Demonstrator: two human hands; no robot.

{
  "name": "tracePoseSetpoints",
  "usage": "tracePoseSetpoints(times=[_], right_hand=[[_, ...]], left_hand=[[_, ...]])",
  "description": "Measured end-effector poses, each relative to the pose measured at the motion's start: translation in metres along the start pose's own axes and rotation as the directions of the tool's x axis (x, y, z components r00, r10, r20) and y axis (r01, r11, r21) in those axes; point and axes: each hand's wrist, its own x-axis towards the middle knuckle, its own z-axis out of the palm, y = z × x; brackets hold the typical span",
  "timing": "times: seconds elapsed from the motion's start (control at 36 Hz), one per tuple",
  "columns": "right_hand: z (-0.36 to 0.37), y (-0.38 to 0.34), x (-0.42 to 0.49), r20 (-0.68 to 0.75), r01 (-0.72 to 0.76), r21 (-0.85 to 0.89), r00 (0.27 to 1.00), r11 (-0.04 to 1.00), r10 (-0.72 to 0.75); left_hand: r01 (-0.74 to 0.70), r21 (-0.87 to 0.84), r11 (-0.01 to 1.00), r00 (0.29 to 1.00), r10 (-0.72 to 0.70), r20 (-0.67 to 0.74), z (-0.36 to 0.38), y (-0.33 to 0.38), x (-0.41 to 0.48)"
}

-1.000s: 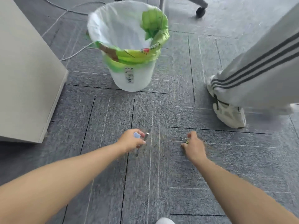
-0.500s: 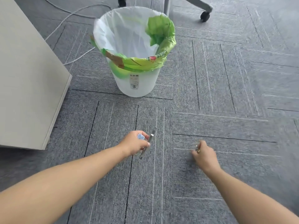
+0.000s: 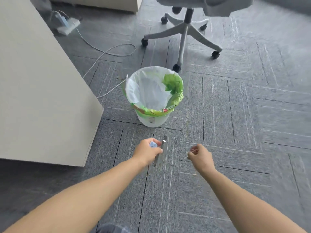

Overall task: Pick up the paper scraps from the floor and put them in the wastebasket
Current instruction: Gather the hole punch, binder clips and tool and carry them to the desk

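Paper scraps sit pinched in our left hand and right hand, just short of the wastebasket; we judge this the carry; next we reach over its rim and release.

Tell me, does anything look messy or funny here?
Yes. A white cable snakes loose across the carpet, past the wastebasket. The green bag on its rim is bunched to one side, not evenly spread.

Wastebasket mid-floor; cabinet on its L, chair behind-R, cable behind-L. In front: L hand & R hand, scraps in both.
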Motion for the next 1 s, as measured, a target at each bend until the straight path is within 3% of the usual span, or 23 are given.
tracePoseSetpoints(times=[0.22,0.47,0.64,0.86,1.0], right_hand=[[-0.112,-0.163,-0.106,0.059,0.167,0.163,0.982,0.972,-0.179],[-0.250,-0.300,-0.248,0.145,0.277,0.211,0.939,0.937,-0.311],[-0.319,-0.380,-0.329,0.191,0.403,0.232,0.873,0.885,-0.448],[-0.336,-0.501,-0.377,0.224,0.640,0.179,0.713,0.748,-0.664],[-0.298,-0.555,-0.404,0.296,0.714,0.166,0.621,0.680,-0.725]], left_hand=[[0.013,-0.082,0.997,0.990,-0.025,-0.139,-0.076,0.122,-0.118],[-0.023,-0.138,0.990,0.971,-0.011,-0.239,-0.165,0.257,-0.291],[-0.104,-0.158,0.982,0.937,0.044,-0.347,-0.226,0.330,-0.399],[-0.250,-0.155,0.956,0.808,0.118,-0.577,-0.298,0.367,-0.479],[-0.302,-0.266,0.916,0.740,0.049,-0.671,-0.326,0.342,-0.501]])
